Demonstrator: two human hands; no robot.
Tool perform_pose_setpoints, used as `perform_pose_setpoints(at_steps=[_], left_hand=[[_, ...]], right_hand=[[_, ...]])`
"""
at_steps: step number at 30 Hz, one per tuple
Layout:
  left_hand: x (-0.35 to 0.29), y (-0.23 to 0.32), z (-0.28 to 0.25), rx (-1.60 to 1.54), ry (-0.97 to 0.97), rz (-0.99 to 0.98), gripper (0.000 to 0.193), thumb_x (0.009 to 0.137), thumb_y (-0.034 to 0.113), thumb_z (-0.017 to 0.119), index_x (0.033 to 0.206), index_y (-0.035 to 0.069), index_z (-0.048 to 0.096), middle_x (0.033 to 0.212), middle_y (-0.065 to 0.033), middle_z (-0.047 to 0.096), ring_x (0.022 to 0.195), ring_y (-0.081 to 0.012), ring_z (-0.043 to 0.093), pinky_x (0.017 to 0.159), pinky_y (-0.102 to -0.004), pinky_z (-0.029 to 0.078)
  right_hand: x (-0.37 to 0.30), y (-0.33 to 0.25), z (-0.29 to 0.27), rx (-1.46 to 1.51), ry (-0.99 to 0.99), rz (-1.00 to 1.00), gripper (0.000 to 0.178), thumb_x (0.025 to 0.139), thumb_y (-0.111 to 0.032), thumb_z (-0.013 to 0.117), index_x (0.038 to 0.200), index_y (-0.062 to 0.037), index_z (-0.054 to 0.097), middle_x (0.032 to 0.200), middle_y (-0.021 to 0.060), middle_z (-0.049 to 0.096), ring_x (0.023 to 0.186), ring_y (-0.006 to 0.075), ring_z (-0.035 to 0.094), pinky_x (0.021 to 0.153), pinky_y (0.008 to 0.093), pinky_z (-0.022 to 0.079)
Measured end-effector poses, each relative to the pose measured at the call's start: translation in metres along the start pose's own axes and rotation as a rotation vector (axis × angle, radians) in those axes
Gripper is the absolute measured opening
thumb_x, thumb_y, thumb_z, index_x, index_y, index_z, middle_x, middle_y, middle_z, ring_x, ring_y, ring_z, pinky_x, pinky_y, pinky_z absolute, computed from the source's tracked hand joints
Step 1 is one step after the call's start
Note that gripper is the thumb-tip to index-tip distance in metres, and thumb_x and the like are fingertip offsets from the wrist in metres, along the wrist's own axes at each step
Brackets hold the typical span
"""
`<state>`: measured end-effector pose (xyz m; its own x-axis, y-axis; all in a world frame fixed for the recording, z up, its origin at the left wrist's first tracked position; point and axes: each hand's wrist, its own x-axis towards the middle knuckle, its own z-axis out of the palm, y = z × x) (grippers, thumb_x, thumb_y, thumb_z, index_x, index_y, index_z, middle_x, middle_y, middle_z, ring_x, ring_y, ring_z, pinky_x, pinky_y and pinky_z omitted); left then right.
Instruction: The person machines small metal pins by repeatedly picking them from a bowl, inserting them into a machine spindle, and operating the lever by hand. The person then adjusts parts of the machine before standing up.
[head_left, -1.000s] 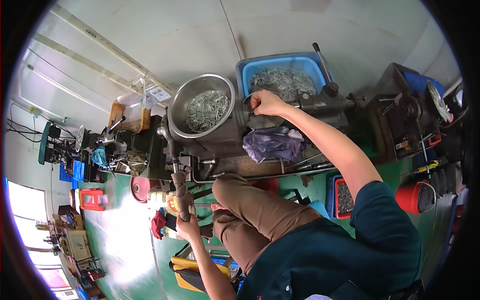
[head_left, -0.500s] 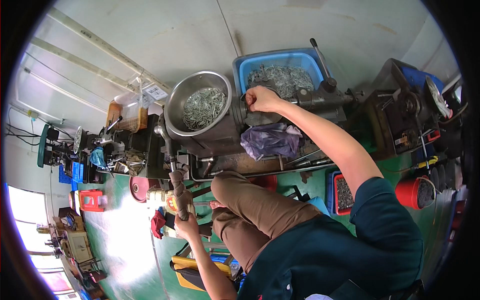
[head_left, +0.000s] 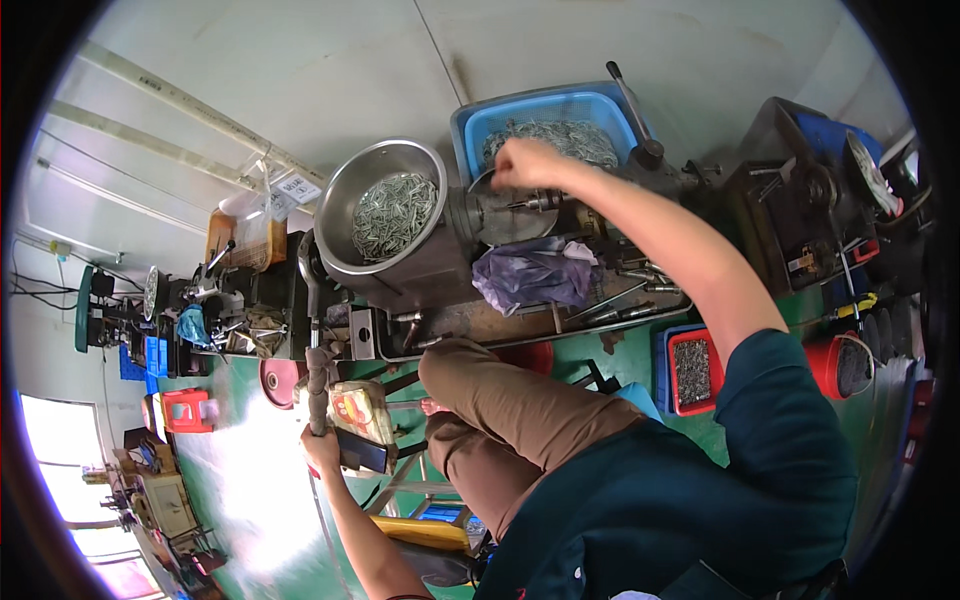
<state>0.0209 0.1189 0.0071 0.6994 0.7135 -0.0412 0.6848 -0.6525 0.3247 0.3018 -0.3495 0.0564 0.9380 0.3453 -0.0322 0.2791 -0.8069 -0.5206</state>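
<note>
My left hand (head_left: 322, 450) is wrapped round the lower end of a cloth-wrapped lever (head_left: 318, 385) that hangs from the front of a lathe-like machine (head_left: 425, 285). My right hand (head_left: 528, 163) is slightly blurred. It hovers over the machine, in front of a blue basket (head_left: 463, 135) of small metal pins (head_left: 575, 140), its fingers pinched together; whatever they hold is hidden. Just below that hand a drill-like tool (head_left: 535, 202) points left towards the machine's head. On the head stands a steel bowl (head_left: 330, 225) of short metal pins (head_left: 395, 215).
A purple rag (head_left: 535, 275) drapes over the front of the machine tray, beside metal rods (head_left: 615, 308). A long lever (head_left: 632, 100) rises at the right. On the green floor stand a red tray (head_left: 692, 372) of metal bits and a red bucket (head_left: 825, 365). Another machine (head_left: 800, 205) stands right.
My right hand has lifted off the machine's head towards the blue basket, uncovering the drill-like tool. My left hand and the wrapped lever have swung left. The view has shifted slightly.
</note>
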Motion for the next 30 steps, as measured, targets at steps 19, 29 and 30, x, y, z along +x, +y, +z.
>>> perform_pose_setpoints(at_steps=[19, 29, 30], left_hand=[[0.001, -0.011, 0.003, -0.024, 0.010, 0.065, 0.028, 0.062, 0.013, 0.060, 0.087, 0.001, 0.059, 0.077, -0.0179, 0.059, 0.073, -0.0346, 0.057, 0.066, -0.0393, 0.044], [-0.006, -0.001, 0.001, -0.019, 0.028, 0.085, 0.028, 0.062, 0.013, 0.060, 0.087, 0.000, 0.058, 0.077, -0.0184, 0.060, 0.072, -0.0346, 0.057, 0.066, -0.0388, 0.043], [-0.005, -0.002, 0.002, -0.020, 0.030, 0.088, 0.028, 0.062, 0.013, 0.060, 0.087, 0.000, 0.058, 0.077, -0.0184, 0.060, 0.072, -0.0346, 0.057, 0.066, -0.0388, 0.043]], right_hand=[[-0.219, 0.149, -0.100, -0.728, 0.584, 0.363, 0.045, 0.077, -0.046, 0.049, 0.065, -0.0029, 0.052, 0.072, 0.0107, 0.055, 0.076, 0.0272, 0.054, 0.064, 0.0372, 0.041], [-0.229, 0.136, -0.093, -0.661, 0.558, 0.464, 0.054, 0.074, -0.052, 0.049, 0.054, -0.0019, 0.051, 0.052, 0.0143, 0.052, 0.056, 0.0315, 0.053, 0.052, 0.0393, 0.042], [-0.229, 0.136, -0.093, -0.661, 0.561, 0.465, 0.054, 0.074, -0.052, 0.049, 0.054, -0.0019, 0.051, 0.052, 0.0143, 0.052, 0.056, 0.0315, 0.053, 0.052, 0.0393, 0.042]])
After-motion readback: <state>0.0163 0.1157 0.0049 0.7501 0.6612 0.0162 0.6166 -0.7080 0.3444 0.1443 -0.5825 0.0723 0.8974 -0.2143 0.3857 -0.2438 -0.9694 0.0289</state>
